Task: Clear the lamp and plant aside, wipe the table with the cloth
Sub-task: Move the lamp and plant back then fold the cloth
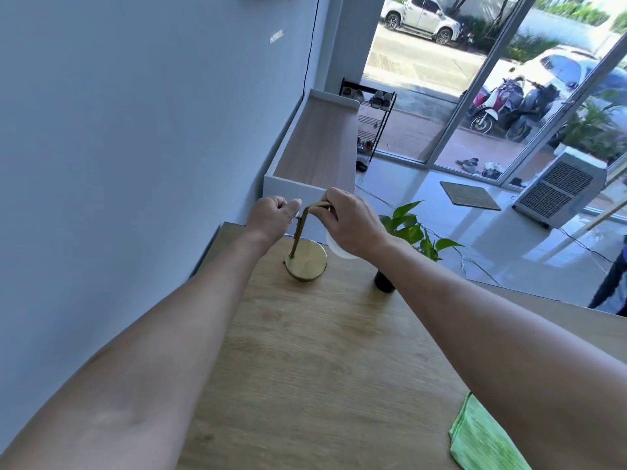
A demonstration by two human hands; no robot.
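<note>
Hands meet at the top of the brass lamp (306, 262) at the far end of the wooden table (305, 351), both your arms stretched out over the tabletop. Your left hand (271, 217) is curled, its fingertips pinching the upper end of the lamp's slim upright stem. Your right hand (351, 225) folds over the bent arm at the lamp's top, fingers wrapped round the brass tube and pressed together. A white globe shade (334, 247) shows partly beneath your right palm. The lamp's round brass base sits flat on the wood, near the table's far left corner beside the pale wall (135, 130).

Just right of the lamp, the plant (412, 228) stands near the table's far right edge, its green leaves rising beyond your right wrist and its dark pot (384, 283) partly hidden behind your forearm. The green cloth (481, 439) lies crumpled at the near right of the table, well apart from lamp and plant, partly covered by your right arm.

Beyond the table, a long wooden shelf (319, 144) runs along the wall toward a shoe rack (371, 120). Glass doors (509, 79) at far right give onto parked motorbikes (502, 103).
</note>
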